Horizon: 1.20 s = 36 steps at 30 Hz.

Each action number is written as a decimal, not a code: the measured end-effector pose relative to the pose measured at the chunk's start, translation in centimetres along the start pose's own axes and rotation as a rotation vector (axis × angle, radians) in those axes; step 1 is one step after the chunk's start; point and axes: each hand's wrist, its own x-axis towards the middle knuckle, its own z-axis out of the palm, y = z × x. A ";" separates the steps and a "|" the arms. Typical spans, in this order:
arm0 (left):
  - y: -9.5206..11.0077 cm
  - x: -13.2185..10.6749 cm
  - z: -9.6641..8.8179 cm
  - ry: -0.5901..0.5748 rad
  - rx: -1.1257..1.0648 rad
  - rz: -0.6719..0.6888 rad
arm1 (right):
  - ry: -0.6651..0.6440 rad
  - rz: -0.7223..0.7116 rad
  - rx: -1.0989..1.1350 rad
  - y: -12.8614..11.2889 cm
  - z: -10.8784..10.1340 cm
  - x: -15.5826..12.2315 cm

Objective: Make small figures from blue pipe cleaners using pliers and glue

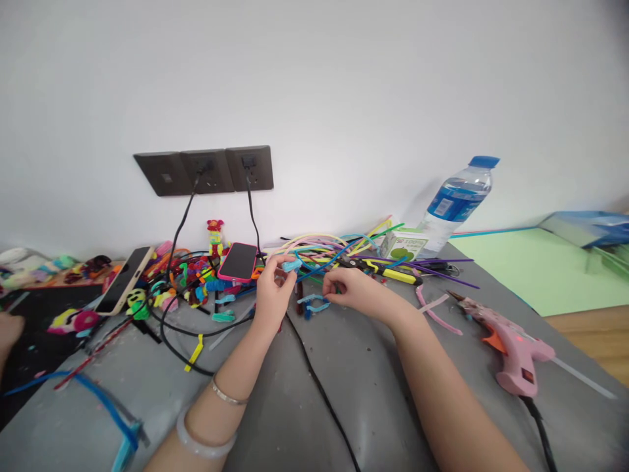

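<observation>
Between the thumb and fingers of my left hand (274,288) is a small light-blue folded piece of pipe cleaner (291,265). My right hand (350,288) is closed, its fingertips bent together just above the table; what they hold, if anything, is hidden. Right below those fingertips lie bent blue pipe-cleaner pieces (314,305), and I cannot tell whether the hand touches them. Behind both hands spreads a pile of long coloured pipe cleaners (319,246). Yellow-and-black handled pliers (393,270) rest just beyond my right hand.
To the right lies a pink glue gun (521,357) with its cord; a water bottle (457,203) leans on the wall by a small box (403,244). Two phones (239,261), black cables (314,373) and pipe-cleaner figures (215,237) crowd the left. Another person's hand (10,331) shows far left.
</observation>
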 end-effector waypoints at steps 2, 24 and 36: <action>-0.1 0.0 0.1 -0.009 0.000 -0.011 | 0.011 -0.015 -0.038 -0.5 0.3 0.4; 0.3 -0.4 0.6 -0.109 -0.119 -0.008 | 0.236 0.000 0.737 -1.9 -0.1 1.2; 0.0 -0.5 0.8 -0.144 -0.115 0.010 | 0.252 -0.067 0.675 -1.6 1.6 1.9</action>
